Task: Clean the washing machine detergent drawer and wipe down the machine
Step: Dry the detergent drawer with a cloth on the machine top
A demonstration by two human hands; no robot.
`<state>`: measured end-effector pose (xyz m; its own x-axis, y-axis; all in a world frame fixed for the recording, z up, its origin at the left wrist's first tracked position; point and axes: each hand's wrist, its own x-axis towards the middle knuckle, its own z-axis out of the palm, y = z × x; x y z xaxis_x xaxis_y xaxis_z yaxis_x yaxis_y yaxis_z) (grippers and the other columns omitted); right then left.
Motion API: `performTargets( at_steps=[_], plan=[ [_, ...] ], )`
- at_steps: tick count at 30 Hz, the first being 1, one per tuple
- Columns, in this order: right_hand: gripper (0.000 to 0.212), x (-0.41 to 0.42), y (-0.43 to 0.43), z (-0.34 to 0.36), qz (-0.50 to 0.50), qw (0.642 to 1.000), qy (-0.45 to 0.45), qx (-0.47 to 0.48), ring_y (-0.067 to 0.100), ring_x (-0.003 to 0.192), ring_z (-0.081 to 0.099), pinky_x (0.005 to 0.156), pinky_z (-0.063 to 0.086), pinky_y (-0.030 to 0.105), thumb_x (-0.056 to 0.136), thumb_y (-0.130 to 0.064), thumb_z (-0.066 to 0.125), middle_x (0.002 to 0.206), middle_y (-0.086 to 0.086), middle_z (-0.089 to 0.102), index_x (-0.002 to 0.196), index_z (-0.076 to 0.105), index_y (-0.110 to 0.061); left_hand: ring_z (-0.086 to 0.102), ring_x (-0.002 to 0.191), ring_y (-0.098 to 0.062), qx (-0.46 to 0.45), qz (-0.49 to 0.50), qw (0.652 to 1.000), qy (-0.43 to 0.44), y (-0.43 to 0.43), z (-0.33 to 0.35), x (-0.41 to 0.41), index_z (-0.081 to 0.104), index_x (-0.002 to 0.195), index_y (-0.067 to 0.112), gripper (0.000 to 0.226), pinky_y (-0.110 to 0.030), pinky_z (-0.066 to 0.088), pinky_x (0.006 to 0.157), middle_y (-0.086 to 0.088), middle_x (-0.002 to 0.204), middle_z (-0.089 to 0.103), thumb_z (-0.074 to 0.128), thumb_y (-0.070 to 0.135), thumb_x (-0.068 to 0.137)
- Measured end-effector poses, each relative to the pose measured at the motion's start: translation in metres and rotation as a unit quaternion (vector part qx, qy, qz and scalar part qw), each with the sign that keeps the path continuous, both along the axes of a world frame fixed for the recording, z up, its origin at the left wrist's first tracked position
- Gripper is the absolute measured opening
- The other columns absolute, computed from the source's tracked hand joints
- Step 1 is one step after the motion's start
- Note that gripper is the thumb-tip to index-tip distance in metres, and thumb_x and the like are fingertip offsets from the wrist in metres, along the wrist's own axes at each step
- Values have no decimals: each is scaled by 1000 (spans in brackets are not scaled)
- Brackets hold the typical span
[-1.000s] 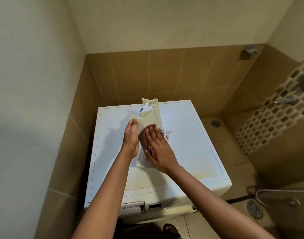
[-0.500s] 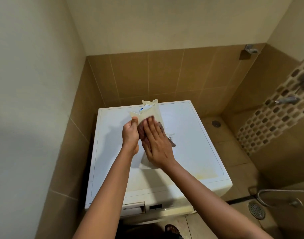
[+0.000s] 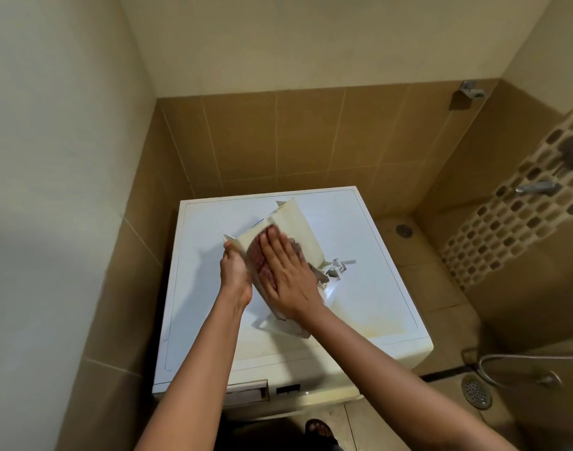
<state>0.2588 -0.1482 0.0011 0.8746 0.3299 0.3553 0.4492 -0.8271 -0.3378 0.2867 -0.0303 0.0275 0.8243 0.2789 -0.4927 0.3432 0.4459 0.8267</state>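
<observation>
The cream detergent drawer point(image 3: 303, 229) stands tilted on top of the white washing machine point(image 3: 369, 307). My left hand point(image 3: 234, 275) grips the drawer's left edge. My right hand point(image 3: 286, 271) lies flat against the drawer's underside, pressing a reddish patterned cloth point(image 3: 258, 258) onto it. Most of the cloth is hidden under my palm. The drawer's open slot point(image 3: 246, 390) shows at the machine's front left.
Brown tiled walls close in behind and left of the machine. Taps point(image 3: 535, 187) stick out of the mosaic wall on the right. A floor drain point(image 3: 476, 392) and a shower hose point(image 3: 519, 356) lie at lower right. My sandalled foot point(image 3: 317, 429) is below the machine.
My right hand has slid the cloth up and left along the drawer, and the drawer has tilted further to the right, showing more of its underside.
</observation>
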Motion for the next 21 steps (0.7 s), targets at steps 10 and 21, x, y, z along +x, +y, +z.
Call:
performTargets(
  at_steps=[10,21],
  plan=[
    [65,11,-26,-15,-109,985,123,60,11,145,-16,120,3,40,94,-46,17,158,-7,-15,151,-5,-25,61,91,-16,-20,36,999,8,8,-17,-11,54,112,12,38,-36,47,91,-6,107,63,25,36,106],
    [66,21,-2,-10,-8,998,69,2,18,147,-6,119,-3,35,94,-45,23,159,-1,-2,152,9,-17,62,86,-19,-45,99,993,49,1,-31,-19,60,100,11,42,-28,50,70,-6,97,65,26,35,107]
  ],
)
